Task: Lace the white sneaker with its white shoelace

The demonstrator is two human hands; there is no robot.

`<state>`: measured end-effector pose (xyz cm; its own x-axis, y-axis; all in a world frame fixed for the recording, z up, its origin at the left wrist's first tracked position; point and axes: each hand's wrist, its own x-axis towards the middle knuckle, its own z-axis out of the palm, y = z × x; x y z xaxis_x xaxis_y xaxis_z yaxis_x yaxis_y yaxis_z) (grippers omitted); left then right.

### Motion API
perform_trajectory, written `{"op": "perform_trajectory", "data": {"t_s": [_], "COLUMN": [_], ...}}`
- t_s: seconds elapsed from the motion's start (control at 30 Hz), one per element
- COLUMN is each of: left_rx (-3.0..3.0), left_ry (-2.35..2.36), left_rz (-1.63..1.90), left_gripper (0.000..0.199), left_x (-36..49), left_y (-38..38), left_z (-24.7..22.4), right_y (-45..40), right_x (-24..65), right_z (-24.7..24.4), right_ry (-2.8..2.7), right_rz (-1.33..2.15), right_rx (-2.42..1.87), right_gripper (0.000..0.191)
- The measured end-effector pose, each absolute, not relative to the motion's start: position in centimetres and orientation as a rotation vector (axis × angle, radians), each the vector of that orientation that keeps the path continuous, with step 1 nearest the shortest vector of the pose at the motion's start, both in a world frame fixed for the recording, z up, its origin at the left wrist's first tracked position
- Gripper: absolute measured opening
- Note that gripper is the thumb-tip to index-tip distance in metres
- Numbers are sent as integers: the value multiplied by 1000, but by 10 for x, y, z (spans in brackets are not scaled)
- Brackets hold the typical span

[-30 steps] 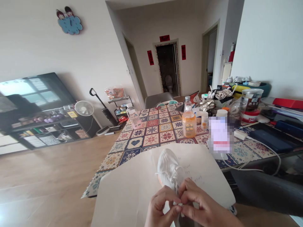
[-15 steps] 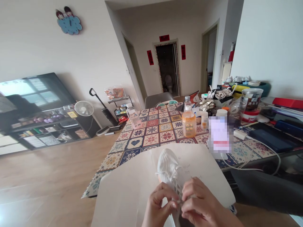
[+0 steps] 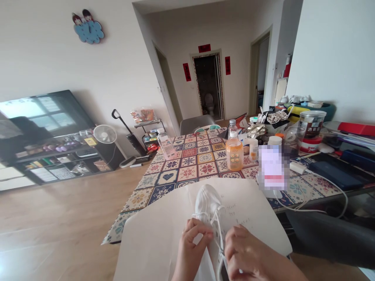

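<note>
Across a large cream paper sheet (image 3: 158, 234) spread on a patchwork-patterned tablecloth (image 3: 187, 168), my left hand (image 3: 193, 242) is curled closed, gripping the white flat lace (image 3: 218, 230) of a white mesh sneaker (image 3: 208, 205), while my right hand (image 3: 249, 249) sits half-curled just beside that lace, and I cannot tell whether it holds anything. The sneaker lies on the sheet, its toe pointing away from me. Farther out on the tablecloth stand a plastic bottle of orange drink (image 3: 234, 155) and a clear plastic bottle (image 3: 166, 145), with a white cable (image 3: 319, 207) trailing off the right side.
</note>
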<state>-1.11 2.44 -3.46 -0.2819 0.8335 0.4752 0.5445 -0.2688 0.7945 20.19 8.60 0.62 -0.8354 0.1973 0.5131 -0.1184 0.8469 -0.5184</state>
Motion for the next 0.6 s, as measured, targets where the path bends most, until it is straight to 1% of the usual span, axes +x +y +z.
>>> {"op": "perform_trajectory", "data": {"t_s": [0.03,0.1,0.13,0.27,0.3,0.37,0.43,0.47,0.53,0.6], "left_rx": [1695,1695,1712,1909,1953,1991,1989,1986,1987,2000], "left_ry": [1688,1634,1592,1410,1395,1413,1465,1492,1532,1535], "left_rz": [1585,1605,1598,1408,1366,1315,1273,1251,1221,1223], "left_gripper": [33,39,43,54,54,44,29,25,26,26], "left_x": [-11,-10,-8,-1,0,2,3,3,3,4], "left_y": [22,17,14,6,5,3,3,3,4,4], "left_z": [-34,-31,-29,-21,-20,-20,-21,-21,-21,-20], "right_y": [86,87,88,87,86,84,82,82,83,84], "right_x": [204,207,207,207,207,207,206,206,207,210], "right_z": [5,3,2,-2,-2,-2,-3,-4,-7,-9], "right_ry": [-2457,-2478,-2492,-2516,-2508,-2484,-2443,-2415,-2359,-2327], "right_rz": [689,589,543,472,476,518,684,790,963,1020], "right_rx": [-106,-222,-272,-365,-365,-352,-285,-241,-172,-160], "right_gripper": [9,18,20,14,14,17,23,27,36,44]}}
